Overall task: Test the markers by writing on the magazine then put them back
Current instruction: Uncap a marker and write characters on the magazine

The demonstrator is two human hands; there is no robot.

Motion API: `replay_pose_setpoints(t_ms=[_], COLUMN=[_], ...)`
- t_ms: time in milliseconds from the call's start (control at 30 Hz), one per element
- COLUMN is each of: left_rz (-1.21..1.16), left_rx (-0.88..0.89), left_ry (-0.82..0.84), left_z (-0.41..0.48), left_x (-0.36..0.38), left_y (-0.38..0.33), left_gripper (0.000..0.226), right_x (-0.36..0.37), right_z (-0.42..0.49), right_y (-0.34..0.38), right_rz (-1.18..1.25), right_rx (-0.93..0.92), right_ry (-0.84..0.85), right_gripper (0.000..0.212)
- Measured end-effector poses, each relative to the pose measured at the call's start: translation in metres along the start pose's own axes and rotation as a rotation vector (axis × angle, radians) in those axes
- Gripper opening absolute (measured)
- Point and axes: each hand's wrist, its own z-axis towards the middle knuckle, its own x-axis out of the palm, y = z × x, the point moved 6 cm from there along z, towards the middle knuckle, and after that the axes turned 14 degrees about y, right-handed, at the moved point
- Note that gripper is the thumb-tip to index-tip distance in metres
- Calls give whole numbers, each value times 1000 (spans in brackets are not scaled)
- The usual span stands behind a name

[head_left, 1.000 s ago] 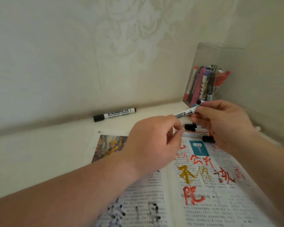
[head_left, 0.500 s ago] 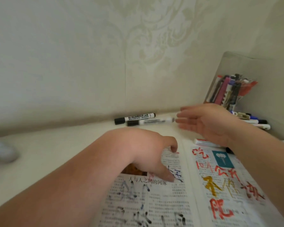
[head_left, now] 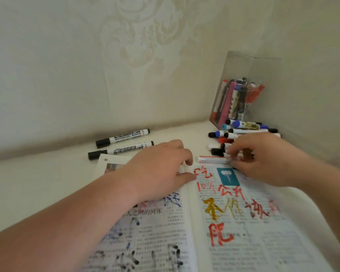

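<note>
Biggest risk imo is the loose marker pile (head_left: 243, 132) at the far right of the bench (head_left: 37, 183). The right hand (head_left: 263, 160) is curled down into its near edge, right by the red-and-white marker (head_left: 214, 159) lying along the magazine's far edge, and round barrels like those will probably scatter if bumped. It's blurry there, so I can't tell if it has actually gripped one.

The left hand (head_left: 161, 169) rests on the magazine (head_left: 283, 252) at the far end of the spine with fingers loosely curled; can't tell if it's pinching the page. It's close to some blue scribbles, so fresh ink could smear.

Readable stuff:
- The far black marker (head_left: 123, 137) says "WHITEBOARD MARKER".
- The second black marker (head_left: 121, 150), just nearer, has a label too soft to read.
- The printed headline looks like it ends "人之间的河床".

The clear holder (head_left: 243, 91) in the far corner has more pens.
</note>
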Motion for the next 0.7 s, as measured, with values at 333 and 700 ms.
replay_pose_setpoints(t_ms=[333, 700], left_rz=[-95, -326], left_rx=[105, 245], left_ry=[-171, -529], left_z=[13, -5], left_x=[4, -12], left_y=[-9, -20], left_gripper=[28, 20], right_x=[20, -10], right_z=[12, -7], right_y=[17, 10], right_rz=[-235, -41], right_rx=[-83, -182], right_ry=[20, -402], right_gripper=[35, 15])
